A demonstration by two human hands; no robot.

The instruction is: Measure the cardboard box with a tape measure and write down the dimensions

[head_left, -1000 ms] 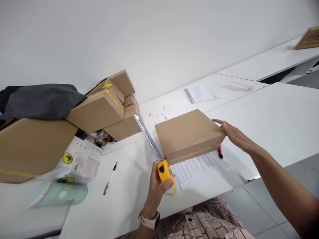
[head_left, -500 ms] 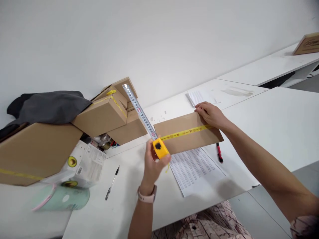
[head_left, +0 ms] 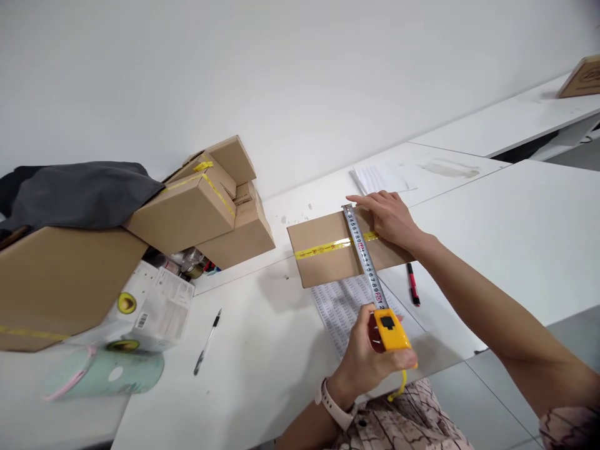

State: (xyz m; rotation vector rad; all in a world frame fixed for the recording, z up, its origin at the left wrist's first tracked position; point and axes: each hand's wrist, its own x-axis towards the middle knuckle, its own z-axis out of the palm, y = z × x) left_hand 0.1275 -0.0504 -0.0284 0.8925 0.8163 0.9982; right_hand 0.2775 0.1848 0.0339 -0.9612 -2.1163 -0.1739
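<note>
My left hand (head_left: 370, 356) is closed round the yellow case of a tape measure (head_left: 392, 331), below the near edge of a cardboard box (head_left: 323, 265). The tape's silver blade (head_left: 363, 256) runs out across the box top, over a strip of yellow printed packing tape (head_left: 319, 250). Its hooked end lies at the far edge of the box. My right hand (head_left: 391, 219) grips the box's far right part, with the index finger reaching to the blade's end. The thumb is hidden. A printed sheet (head_left: 332, 309) lies partly under the box.
Stacked cardboard boxes (head_left: 182, 219) stand at the left, partly under a dark cloth (head_left: 89, 194). Before them are a white carton (head_left: 159, 306) and a mint-green container (head_left: 131, 375). A clear pen (head_left: 206, 344), a red-black marker (head_left: 413, 284) and papers (head_left: 379, 178) lie on the table.
My left hand has swung the tape measure right and down, so its blade now lies across the box. The right index finger has stretched out towards the blade's end.
</note>
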